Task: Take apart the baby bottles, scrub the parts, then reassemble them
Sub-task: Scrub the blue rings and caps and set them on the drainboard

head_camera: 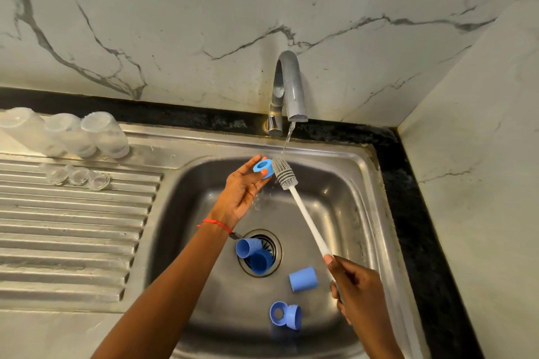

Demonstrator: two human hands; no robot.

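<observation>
Stainless steel fills my view from the head camera: a sink [364, 183] with a ribbed draining board [73, 227] on its left, set in a black stone edge against white marble walls with grey veins. A thin stream of water falls from the curved tap [288, 87]. My left hand [242, 189] pinches a blue bottle ring [262, 167] at its fingertips under the stream. My right hand [355, 285] grips the white handle of a bottle brush [306, 218], whose grey bristled head touches the ring. Blue caps [253, 253] lie over the drain, another blue cap [303, 279] and a second ring [284, 314] lie nearer me in the basin. Three clear bottles [73, 137] stand upside down on the board, with clear teats [77, 176] just in front.
</observation>
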